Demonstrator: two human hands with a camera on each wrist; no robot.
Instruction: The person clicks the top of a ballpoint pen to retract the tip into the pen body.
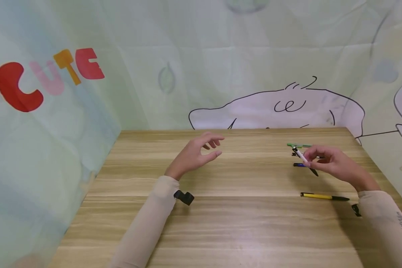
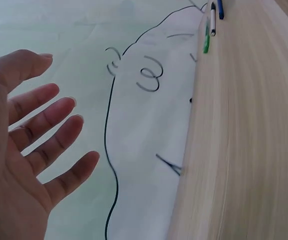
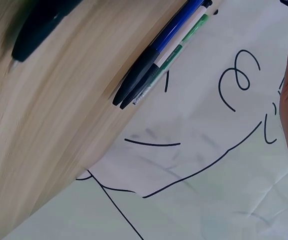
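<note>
My right hand [image 1: 340, 163] pinches a white pen [image 1: 300, 155] with black ends between thumb and fingers, tilted above the table. Below and behind it lie a green pen [image 1: 294, 145], another white pen [image 3: 161, 61] and a blue pen [image 3: 176, 27], side by side and partly hidden by the hand in the head view. Nearer the front lies a yellow pen [image 1: 318, 196] with a black grip. My left hand [image 1: 197, 153] hovers over the table's left half, fingers loosely bent and holding nothing. In the left wrist view, the left hand [image 2: 28, 135] shows its palm and spread fingers.
The wood-grain table [image 1: 227, 227] ends at a printed cloth backdrop [image 1: 201, 67] along the back and left. Black wrist straps [image 1: 185, 197] show at both sleeves.
</note>
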